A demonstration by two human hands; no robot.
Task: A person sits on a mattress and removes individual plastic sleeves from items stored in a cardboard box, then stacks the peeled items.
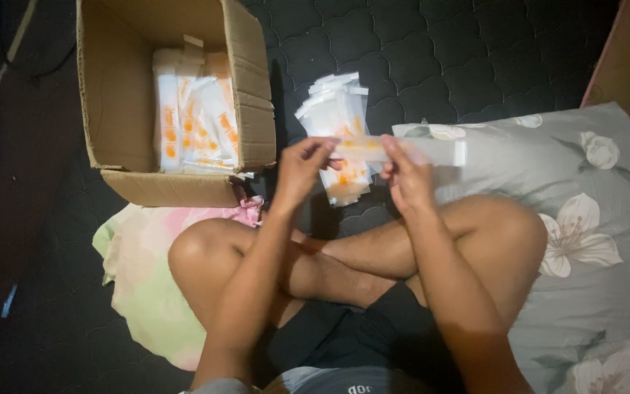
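Glossy plastic sachet [402, 151]; matt cardboard box [122, 95]

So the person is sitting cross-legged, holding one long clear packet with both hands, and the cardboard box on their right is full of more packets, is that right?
Not quite: the cardboard box is on the person's left, not their right, as the head view shows. The rest holds: sitting cross-legged, the left hand and right hand hold one long clear packet, and the box contains more packets.

A home, likely a bedroom — the person sits cross-legged on a dark quilted mattress [439, 51], a grey flowered pillow [592, 219] beside one knee, a pastel cloth [140, 270] and an open cardboard box [122, 95] nearby.
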